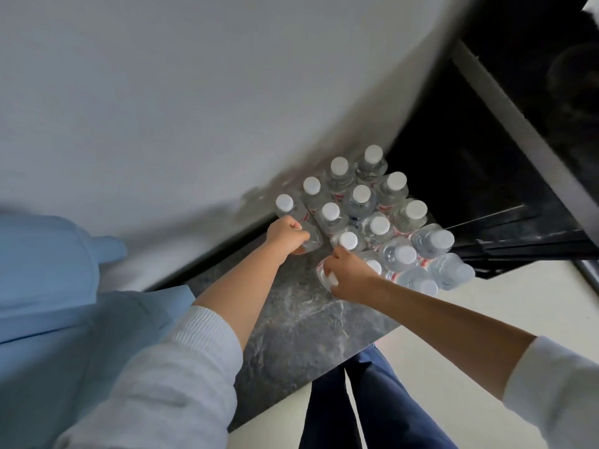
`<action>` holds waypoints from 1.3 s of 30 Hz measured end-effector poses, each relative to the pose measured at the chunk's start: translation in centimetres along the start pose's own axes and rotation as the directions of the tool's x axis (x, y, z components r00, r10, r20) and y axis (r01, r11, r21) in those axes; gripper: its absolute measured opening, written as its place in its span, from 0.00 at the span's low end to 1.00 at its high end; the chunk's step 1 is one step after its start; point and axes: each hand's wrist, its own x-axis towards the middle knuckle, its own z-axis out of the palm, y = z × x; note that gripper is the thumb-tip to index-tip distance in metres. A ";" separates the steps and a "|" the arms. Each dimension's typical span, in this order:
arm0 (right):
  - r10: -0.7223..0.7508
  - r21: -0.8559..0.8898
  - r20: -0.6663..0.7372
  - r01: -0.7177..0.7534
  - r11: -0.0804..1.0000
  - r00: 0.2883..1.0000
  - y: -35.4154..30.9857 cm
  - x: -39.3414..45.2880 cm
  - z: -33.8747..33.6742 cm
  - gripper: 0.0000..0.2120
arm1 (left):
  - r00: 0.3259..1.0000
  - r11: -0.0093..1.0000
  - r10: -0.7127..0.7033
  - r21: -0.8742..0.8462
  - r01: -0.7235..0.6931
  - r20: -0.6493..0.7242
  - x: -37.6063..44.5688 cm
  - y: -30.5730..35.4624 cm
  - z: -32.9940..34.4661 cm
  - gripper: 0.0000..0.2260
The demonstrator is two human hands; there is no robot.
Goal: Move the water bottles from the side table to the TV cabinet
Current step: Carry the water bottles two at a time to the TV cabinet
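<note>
Your left hand (pixel 285 233) grips one clear ribbed bottle (pixel 296 218); right hand (pixel 348 275) clasps another bottle (pixel 325 277) on the marbled grey top (pixel 291 335).

water bottles (pixel 359 202) | clear, white caps | upright, tightly clustered | marble top (pixel 291 319), against wall
</note>
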 end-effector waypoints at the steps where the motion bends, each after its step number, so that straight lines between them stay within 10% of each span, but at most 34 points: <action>1: 0.002 -0.001 -0.001 -0.002 1.000 1.000 0.1 0.2 0.1 0.15 | 1.000 1.000 -0.001 0.003 0.001 0.001 0.3 0.1 0.0 0.12; 11: 0.026 -0.031 0.014 -0.026 0.999 1.000 0.1 1.5 1.0 0.14 | 0.999 0.984 -0.017 -0.178 0.025 0.044 2.0 0.7 0.9 0.14; 14: 0.041 -0.053 0.008 -0.041 0.998 0.999 -0.3 1.9 1.1 0.14 | 0.996 0.994 0.058 -0.096 -0.052 0.064 1.3 0.1 0.6 0.04; 20: 0.059 -0.076 -0.006 -0.059 0.995 0.998 -1.1 3.1 1.0 0.15 | 0.983 0.978 0.172 0.108 -0.177 0.060 0.5 -2.6 -1.7 0.18; 39: 0.164 -0.086 -0.120 -0.175 0.981 0.979 -3.6 4.4 1.3 0.13 | 0.999 0.994 0.019 0.112 -0.015 -0.035 -3.0 -12.2 -3.3 0.11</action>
